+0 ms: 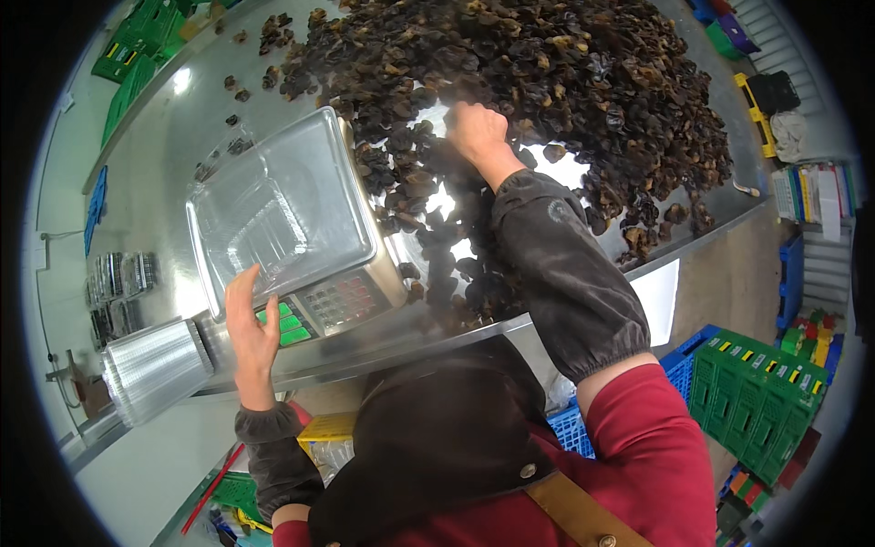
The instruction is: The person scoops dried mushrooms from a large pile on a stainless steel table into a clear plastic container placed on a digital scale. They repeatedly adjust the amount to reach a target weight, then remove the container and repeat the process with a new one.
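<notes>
A big heap of dark, wrinkled wood-ear-like pieces (581,82) covers the back and right of a steel table (157,150). My right hand (478,133) is at the near edge of the heap, fingers curled down; whether it grips a piece cannot be told. On the left stands a digital scale (342,301) with a steel pan (314,171). A clear plastic container (266,225) sits on the pan. My left hand (253,321) is at the pan's front left edge, beside the container and the green displays, thumb and fingers apart.
A stack of clear plastic containers (157,369) lies at the table's left front edge, with more containers (119,287) behind it. Small dark pieces (239,96) are scattered behind the scale. Green crates (759,396) stand on the floor at right, by a blue crate (571,427).
</notes>
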`<state>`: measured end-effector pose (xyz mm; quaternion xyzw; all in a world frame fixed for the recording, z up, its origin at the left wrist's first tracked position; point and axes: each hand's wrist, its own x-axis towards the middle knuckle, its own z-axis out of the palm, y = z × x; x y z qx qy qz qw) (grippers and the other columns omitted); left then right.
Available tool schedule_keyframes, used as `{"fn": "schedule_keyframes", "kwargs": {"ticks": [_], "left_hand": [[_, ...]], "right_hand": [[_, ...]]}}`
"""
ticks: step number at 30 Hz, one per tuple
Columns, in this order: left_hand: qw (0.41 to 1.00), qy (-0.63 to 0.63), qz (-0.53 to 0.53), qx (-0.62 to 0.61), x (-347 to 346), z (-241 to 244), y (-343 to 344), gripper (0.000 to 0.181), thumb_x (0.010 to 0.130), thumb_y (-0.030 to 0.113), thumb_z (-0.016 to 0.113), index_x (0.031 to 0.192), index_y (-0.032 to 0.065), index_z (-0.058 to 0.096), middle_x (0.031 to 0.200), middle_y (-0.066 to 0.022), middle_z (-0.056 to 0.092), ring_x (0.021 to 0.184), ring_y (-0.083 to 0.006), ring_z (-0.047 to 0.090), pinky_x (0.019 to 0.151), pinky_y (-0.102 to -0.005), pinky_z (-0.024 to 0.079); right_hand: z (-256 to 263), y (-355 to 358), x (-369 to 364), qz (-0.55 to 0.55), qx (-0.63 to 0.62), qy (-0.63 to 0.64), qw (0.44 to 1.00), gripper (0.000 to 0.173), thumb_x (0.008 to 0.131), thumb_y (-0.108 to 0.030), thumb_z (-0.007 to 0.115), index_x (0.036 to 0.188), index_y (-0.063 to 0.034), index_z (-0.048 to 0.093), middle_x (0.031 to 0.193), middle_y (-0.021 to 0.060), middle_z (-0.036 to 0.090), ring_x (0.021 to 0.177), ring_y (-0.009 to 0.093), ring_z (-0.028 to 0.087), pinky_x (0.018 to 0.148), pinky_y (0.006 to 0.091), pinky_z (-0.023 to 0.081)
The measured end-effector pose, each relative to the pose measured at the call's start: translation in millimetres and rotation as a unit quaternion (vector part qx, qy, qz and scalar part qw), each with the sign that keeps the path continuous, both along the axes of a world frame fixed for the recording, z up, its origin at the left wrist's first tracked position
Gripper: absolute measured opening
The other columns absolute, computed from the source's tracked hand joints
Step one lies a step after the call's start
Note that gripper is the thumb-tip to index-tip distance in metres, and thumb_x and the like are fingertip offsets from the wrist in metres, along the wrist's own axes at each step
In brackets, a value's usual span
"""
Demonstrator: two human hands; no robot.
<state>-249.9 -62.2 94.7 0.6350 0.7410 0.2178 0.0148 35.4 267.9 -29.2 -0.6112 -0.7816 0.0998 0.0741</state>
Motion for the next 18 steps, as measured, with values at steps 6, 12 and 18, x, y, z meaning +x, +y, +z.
{"fn": "schedule_keyframes", "kwargs": {"ticks": [6,12,18], "left_hand": [[0.992,-0.091,0.061,0.06,23.3,18.5,-15.8,0.032,0.083,-0.006,0.062,0.115,-0.0005,0.062,0.111,-0.0141,0.066,0.105,-0.0265,0.063,0.093,-0.0351,0.047],[0.977,-0.173,-0.099,0.072,75.7,12.3,-2.9,0.029,0.081,-0.007,0.064,0.109,-0.0009,0.064,0.104,-0.0143,0.068,0.099,-0.027,0.065,0.089,-0.0346,0.049],[0.941,-0.252,-0.222,-0.031,126.1,-24.0,3.2,0.036,0.079,-0.005,0.064,0.114,0.0008,0.06,0.108,-0.0178,0.064,0.097,-0.0364,0.063,0.083,-0.04,0.051]], "right_hand": [[13.0,-0.7,32.1,-0.039,-0.069,0.263,0.961,0.023,0.082,-0.022,0.066,0.102,-0.0119,0.074,0.087,0.0077,0.072,0.072,0.019,0.066,0.066,0.033,0.052],[67.4,-68.7,106.5,-0.145,-0.222,0.58,0.77,0.028,0.088,-0.02,0.069,0.109,-0.0005,0.069,0.083,0.0043,0.069,0.052,0.006,0.049,0.048,0.0217,0.039],[91.3,-190.0,298.7,-0.269,-0.043,0.297,0.915,0.036,0.089,-0.028,0.069,0.114,-0.0021,0.068,0.09,0.0067,0.072,0.069,0.011,0.062,0.061,0.0254,0.049]]}}
